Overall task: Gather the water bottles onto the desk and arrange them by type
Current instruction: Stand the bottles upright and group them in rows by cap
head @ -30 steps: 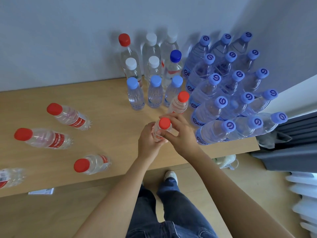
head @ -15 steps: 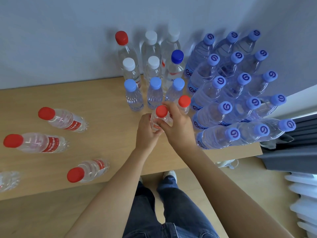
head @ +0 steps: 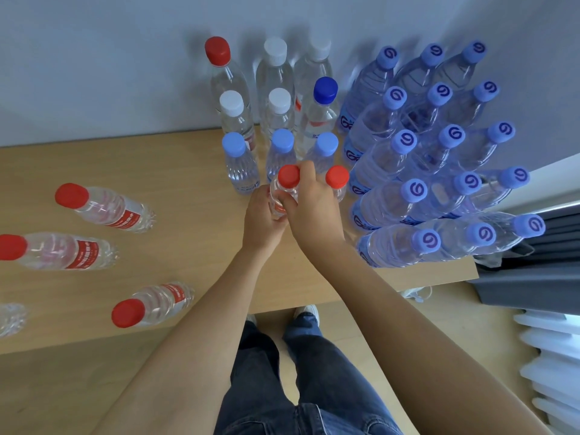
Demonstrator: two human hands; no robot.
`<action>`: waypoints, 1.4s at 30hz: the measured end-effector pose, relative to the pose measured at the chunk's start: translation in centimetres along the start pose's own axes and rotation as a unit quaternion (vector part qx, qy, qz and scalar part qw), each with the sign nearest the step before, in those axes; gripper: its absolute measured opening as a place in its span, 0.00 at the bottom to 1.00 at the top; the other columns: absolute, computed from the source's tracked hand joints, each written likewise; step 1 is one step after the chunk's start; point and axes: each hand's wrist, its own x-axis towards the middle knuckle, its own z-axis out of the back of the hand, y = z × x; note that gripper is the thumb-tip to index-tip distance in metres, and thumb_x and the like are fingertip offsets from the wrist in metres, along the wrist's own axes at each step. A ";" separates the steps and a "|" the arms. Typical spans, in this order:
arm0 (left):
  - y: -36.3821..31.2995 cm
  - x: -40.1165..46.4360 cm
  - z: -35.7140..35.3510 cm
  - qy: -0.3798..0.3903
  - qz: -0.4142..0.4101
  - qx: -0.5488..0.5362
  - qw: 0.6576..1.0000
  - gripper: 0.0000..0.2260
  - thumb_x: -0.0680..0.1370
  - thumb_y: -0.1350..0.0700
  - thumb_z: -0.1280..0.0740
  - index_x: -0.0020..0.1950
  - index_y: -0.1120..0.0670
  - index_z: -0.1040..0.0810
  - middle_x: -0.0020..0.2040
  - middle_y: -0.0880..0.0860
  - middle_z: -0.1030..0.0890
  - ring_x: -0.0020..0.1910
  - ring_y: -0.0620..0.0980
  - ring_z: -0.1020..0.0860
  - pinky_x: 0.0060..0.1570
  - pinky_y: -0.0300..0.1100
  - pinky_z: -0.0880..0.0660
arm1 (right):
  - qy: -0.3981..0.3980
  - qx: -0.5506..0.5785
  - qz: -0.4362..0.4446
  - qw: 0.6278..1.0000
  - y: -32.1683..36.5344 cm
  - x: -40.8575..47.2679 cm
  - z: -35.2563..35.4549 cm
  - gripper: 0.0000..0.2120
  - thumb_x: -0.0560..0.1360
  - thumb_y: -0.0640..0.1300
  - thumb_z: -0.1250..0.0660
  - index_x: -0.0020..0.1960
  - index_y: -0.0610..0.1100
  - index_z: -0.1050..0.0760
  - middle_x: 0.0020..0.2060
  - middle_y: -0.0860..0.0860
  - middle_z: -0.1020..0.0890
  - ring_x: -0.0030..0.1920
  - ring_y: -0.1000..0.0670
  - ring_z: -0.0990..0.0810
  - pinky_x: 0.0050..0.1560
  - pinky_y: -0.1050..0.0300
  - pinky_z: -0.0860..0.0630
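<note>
Both hands hold one small red-capped bottle (head: 288,177) upright on the wooden desk (head: 175,171). My left hand (head: 262,219) wraps its body from the left; my right hand (head: 310,208) grips its neck and shoulder. A second small red-capped bottle (head: 337,177) stands just right of it. Three small light-blue-capped bottles (head: 284,142) stand in a row behind. Further back are white-capped bottles (head: 276,51), a tall red-capped one (head: 217,51) and a dark-blue-capped one (head: 325,89). Several large blue-capped bottles (head: 408,142) fill the right side. Three red-capped bottles (head: 103,207) stand apart at the left.
A clear bottle (head: 11,318) shows partly at the left edge. The desk's front edge (head: 188,324) runs just above my legs. A grey wall backs the desk. A dark curtain (head: 533,271) and a white radiator (head: 552,356) are at the right.
Both hands have carried the red-capped bottle away from the front edge toward the row of light-blue-capped bottles, and it now stands beside the other small red-capped bottle.
</note>
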 end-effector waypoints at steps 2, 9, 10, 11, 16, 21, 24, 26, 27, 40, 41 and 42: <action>-0.3 -0.2 0.1 0.002 0.006 0.000 1.000 0.08 0.72 0.59 0.32 0.45 0.50 0.30 0.43 0.49 0.26 0.41 0.45 0.28 0.40 0.35 0.34 | 0.000 0.003 -0.002 1.000 0.0 -0.1 0.0 0.12 0.78 0.40 0.32 0.57 0.38 0.32 0.47 0.44 0.23 0.45 0.43 0.22 0.40 0.55 0.34; -1.6 -0.8 1.2 0.025 0.032 -0.018 0.999 0.14 0.65 0.49 0.32 0.46 0.52 0.28 0.41 0.43 0.25 0.41 0.33 0.26 0.39 0.28 0.34 | 0.038 -0.023 -0.003 0.999 0.3 0.5 0.4 0.16 0.77 0.43 0.31 0.58 0.37 0.34 0.50 0.42 0.22 0.48 0.45 0.22 0.41 0.61 0.37; -1.5 -0.9 1.6 0.037 0.039 -0.009 0.999 0.15 0.66 0.52 0.29 0.49 0.54 0.27 0.45 0.44 0.23 0.44 0.33 0.26 0.42 0.29 0.33 | 0.047 -0.026 0.002 0.999 0.5 0.6 0.6 0.18 0.77 0.43 0.31 0.60 0.37 0.34 0.51 0.42 0.22 0.50 0.44 0.22 0.42 0.60 0.35; -1.3 -1.0 2.1 0.048 0.046 0.002 0.998 0.18 0.66 0.57 0.25 0.53 0.56 0.25 0.50 0.47 0.21 0.49 0.36 0.25 0.47 0.33 0.30 | 0.051 -0.024 0.006 0.998 0.8 0.7 0.9 0.20 0.77 0.44 0.31 0.63 0.37 0.34 0.52 0.42 0.22 0.51 0.44 0.23 0.43 0.59 0.35; -2.2 -2.6 5.5 0.024 0.071 -0.006 0.997 0.31 0.68 0.67 0.23 0.69 0.60 0.29 0.66 0.55 0.24 0.66 0.50 0.27 0.64 0.39 0.32 | 0.031 0.018 0.020 0.999 2.8 0.9 3.1 0.22 0.77 0.44 0.33 0.69 0.40 0.32 0.56 0.44 0.21 0.48 0.51 0.29 0.40 0.64 0.38; -4.1 -4.8 10.9 -0.031 0.072 -0.065 0.995 0.30 0.69 0.66 0.22 0.69 0.59 0.29 0.61 0.51 0.25 0.63 0.48 0.26 0.59 0.33 0.32 | 0.020 0.088 0.028 0.996 5.6 0.5 4.0 0.19 0.77 0.44 0.33 0.67 0.42 0.30 0.57 0.51 0.23 0.54 0.54 0.27 0.46 0.66 0.34; -4.4 -6.4 14.6 -0.062 0.074 -0.090 0.991 0.31 0.70 0.64 0.22 0.70 0.57 0.30 0.64 0.52 0.25 0.63 0.47 0.26 0.62 0.36 0.30 | 0.019 0.110 0.046 0.993 7.8 0.0 3.1 0.18 0.77 0.43 0.32 0.65 0.42 0.28 0.55 0.53 0.24 0.52 0.57 0.28 0.45 0.71 0.34; -3.8 -7.6 17.1 -0.091 0.081 -0.101 0.987 0.30 0.70 0.64 0.23 0.70 0.56 0.30 0.63 0.52 0.25 0.63 0.47 0.25 0.64 0.37 0.30 | 0.033 0.128 0.055 0.990 9.2 -0.6 2.0 0.18 0.76 0.42 0.32 0.65 0.41 0.27 0.57 0.53 0.22 0.53 0.57 0.26 0.47 0.73 0.32; -3.4 -8.3 18.2 -0.103 0.084 -0.106 0.985 0.30 0.70 0.65 0.23 0.69 0.56 0.30 0.63 0.52 0.24 0.63 0.48 0.25 0.64 0.38 0.29 | 0.045 0.128 0.061 0.989 9.9 -1.0 1.3 0.18 0.76 0.42 0.31 0.65 0.42 0.27 0.59 0.52 0.22 0.57 0.56 0.25 0.51 0.71 0.32; 4.6 -16.4 24.5 -0.121 0.159 -0.136 0.970 0.23 0.74 0.66 0.26 0.65 0.52 0.27 0.61 0.51 0.23 0.63 0.49 0.24 0.65 0.43 0.28 | 0.278 0.153 0.087 0.944 11.7 -8.9 -8.7 0.21 0.73 0.57 0.27 0.61 0.50 0.24 0.58 0.59 0.22 0.61 0.62 0.26 0.59 0.67 0.31; 5.2 -16.7 24.4 -0.112 0.162 -0.132 0.971 0.22 0.74 0.66 0.26 0.64 0.52 0.27 0.61 0.51 0.23 0.63 0.49 0.24 0.65 0.43 0.28 | 0.303 0.149 0.083 0.938 11.4 -9.3 -9.2 0.22 0.71 0.57 0.25 0.62 0.51 0.24 0.59 0.60 0.22 0.61 0.62 0.26 0.58 0.69 0.31; 5.7 -17.1 24.3 -0.102 0.165 -0.128 0.973 0.21 0.74 0.65 0.26 0.63 0.52 0.27 0.60 0.50 0.22 0.63 0.49 0.24 0.65 0.43 0.28 | 0.321 0.139 0.083 0.933 11.0 -9.7 -9.7 0.23 0.70 0.56 0.24 0.62 0.51 0.24 0.59 0.59 0.22 0.60 0.62 0.26 0.56 0.72 0.32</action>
